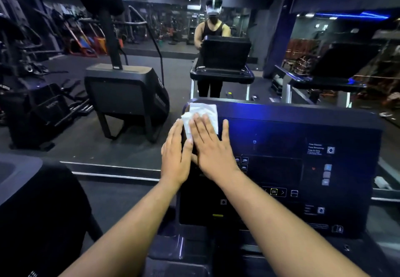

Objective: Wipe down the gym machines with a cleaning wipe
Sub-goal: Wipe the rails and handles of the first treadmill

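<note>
A white cleaning wipe [204, 112] lies flat on the upper left corner of a dark treadmill console [303, 129]. My right hand [213, 146] presses on the wipe with straight, spread fingers. My left hand [176, 155] lies flat beside it at the console's left edge, fingertips touching the wipe's left side. The console panel shows small lit buttons and an "OK" key [273, 191] lower down.
A large wall mirror ahead reflects a person behind the same treadmill [223, 75]. A stair-climber machine [127, 94] stands to the left, and another dark machine [39, 201] fills the lower left corner. A neighbouring treadmill [329, 81] shows at right.
</note>
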A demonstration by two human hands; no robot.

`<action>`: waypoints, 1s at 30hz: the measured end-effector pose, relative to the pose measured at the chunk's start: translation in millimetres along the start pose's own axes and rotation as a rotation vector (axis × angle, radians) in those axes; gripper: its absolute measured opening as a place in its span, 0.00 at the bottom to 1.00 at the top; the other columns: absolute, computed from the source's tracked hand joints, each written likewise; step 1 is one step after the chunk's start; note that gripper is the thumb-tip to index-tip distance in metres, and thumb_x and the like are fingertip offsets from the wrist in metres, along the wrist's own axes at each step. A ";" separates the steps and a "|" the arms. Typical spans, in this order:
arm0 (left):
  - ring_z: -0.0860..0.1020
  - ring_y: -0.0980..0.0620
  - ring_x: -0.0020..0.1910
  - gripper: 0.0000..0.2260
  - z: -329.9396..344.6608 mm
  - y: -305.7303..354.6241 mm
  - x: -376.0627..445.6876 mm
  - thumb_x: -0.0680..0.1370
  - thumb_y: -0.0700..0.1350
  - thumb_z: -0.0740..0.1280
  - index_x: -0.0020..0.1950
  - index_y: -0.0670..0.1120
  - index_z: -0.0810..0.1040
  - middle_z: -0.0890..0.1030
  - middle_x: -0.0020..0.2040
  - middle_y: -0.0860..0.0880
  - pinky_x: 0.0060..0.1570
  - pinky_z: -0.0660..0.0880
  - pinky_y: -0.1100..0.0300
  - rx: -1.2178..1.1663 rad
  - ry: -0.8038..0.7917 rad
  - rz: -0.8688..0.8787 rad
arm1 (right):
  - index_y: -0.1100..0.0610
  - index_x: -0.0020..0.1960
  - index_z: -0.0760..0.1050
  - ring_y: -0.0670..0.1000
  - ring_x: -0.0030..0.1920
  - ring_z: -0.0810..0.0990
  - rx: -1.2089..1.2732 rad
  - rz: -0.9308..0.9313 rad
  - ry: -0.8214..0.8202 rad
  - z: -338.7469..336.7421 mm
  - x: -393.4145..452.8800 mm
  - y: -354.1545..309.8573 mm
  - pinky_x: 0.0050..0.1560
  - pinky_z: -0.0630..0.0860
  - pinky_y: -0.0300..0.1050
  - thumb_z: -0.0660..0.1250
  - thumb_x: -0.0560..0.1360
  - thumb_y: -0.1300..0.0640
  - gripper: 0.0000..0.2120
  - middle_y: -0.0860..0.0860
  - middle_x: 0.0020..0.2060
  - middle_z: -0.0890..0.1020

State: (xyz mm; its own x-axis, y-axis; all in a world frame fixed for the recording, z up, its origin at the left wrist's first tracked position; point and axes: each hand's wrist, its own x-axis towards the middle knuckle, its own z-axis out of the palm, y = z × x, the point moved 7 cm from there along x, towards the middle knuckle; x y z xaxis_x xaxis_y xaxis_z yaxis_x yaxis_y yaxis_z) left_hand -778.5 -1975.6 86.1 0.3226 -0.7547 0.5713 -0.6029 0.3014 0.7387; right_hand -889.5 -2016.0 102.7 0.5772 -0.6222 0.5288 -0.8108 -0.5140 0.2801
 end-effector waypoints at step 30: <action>0.54 0.66 0.79 0.31 -9.1 -14.3 -15.0 0.81 0.57 0.54 0.83 0.48 0.56 0.57 0.82 0.57 0.81 0.52 0.55 -0.244 -0.317 -0.134 | 0.65 0.81 0.51 0.61 0.81 0.53 -0.009 0.071 -0.035 24.5 -73.6 -14.6 0.75 0.53 0.74 0.52 0.75 0.26 0.52 0.64 0.80 0.54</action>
State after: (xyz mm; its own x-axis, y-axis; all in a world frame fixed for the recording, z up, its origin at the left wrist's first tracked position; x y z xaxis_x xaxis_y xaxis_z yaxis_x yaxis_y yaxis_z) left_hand -768.1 -1963.3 70.2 0.1225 -0.9272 0.3540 -0.3677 0.2890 0.8839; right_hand -917.8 -1977.1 40.0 0.5210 -0.6774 0.5193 -0.8506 -0.4623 0.2504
